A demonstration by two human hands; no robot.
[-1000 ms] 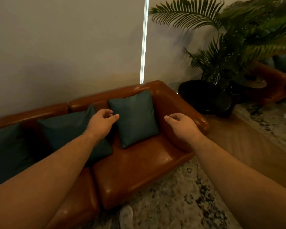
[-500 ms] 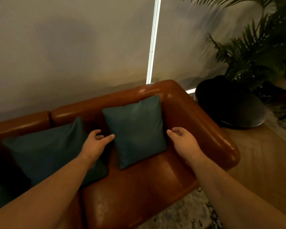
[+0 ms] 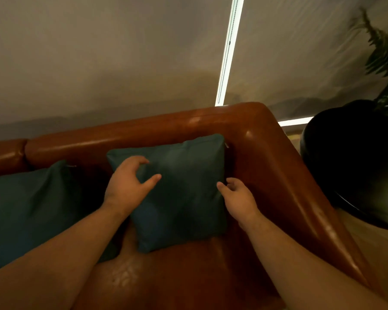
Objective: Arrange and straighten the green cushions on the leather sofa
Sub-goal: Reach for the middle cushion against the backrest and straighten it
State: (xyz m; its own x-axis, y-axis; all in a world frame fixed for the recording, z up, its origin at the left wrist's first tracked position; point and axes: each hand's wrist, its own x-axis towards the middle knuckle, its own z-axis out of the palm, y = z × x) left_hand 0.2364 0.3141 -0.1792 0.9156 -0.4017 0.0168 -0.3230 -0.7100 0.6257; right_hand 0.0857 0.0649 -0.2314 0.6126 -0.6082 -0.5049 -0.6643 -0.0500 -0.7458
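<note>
Dim room, pale drawn blind (image 3: pixel 99 52) behind, a bright vertical light strip (image 3: pixel 227 52) at 12 o'clock.

Left hand (image 3: pixel 128 186): released, fingers spread and curved, thumb apart, laid over the upper left face of the square dark green fabric cushion (image 3: pixel 188 202). No closed grip is visible.

Right hand (image 3: pixel 238 198): at the cushion's right edge, thumb tip against the front face, fingers loosely bent in the gap toward the sofa arm. Whether it has pinched the edge cannot be told.

Change noted: half a second earlier both hands were just short of this cushion, one on each side; they have now come in and reached it.

The cushion leans on the backrest in the corner of the glossy brown leather sofa (image 3: pixel 188 121), slightly rotated. A second green cushion (image 3: pixel 31 209) slumps at 9 o'clock, untouched. A black round planter (image 3: pixel 349 164) sits at 3 o'clock, with fern fronds (image 3: pixel 385 63) at 2 o'clock.

Assessment: straightening of the corner cushion is about to start, and the neighbouring cushion remains outstanding.
</note>
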